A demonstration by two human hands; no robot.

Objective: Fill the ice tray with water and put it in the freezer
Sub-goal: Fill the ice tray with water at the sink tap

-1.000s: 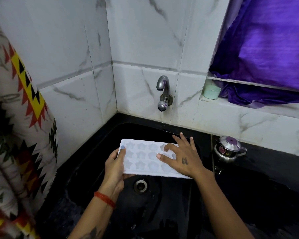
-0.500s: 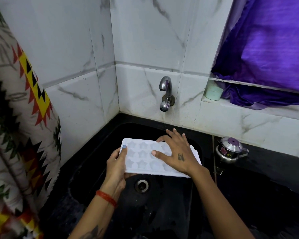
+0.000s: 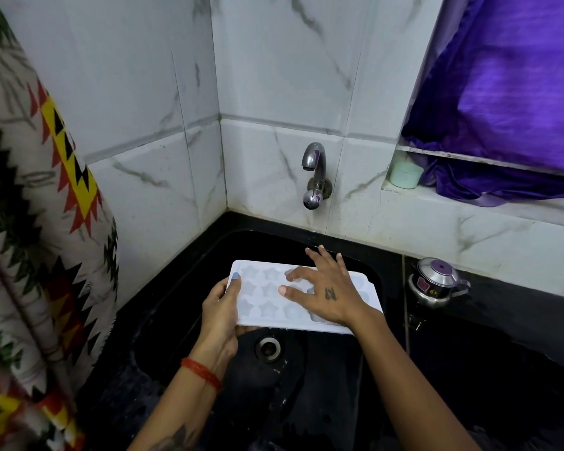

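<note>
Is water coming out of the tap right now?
No, the tap shows no stream of water, and the ice tray is held over the black sink below it.

One ice tray (image 3: 267, 299), two hands: left hand (image 3: 220, 312), right hand (image 3: 328, 292). One tap (image 3: 315, 175), one drain (image 3: 267, 348), one green cup (image 3: 405, 175), one small kettle (image 3: 435, 281).

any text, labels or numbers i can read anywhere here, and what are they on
Small steel kettle: a red sticker, print blurred; beside it a round sticker with one figure, too small to read.
Right hand: a small dark tattoo, not legible.
Ice tray, tap, mint cup: no text visible.
</note>
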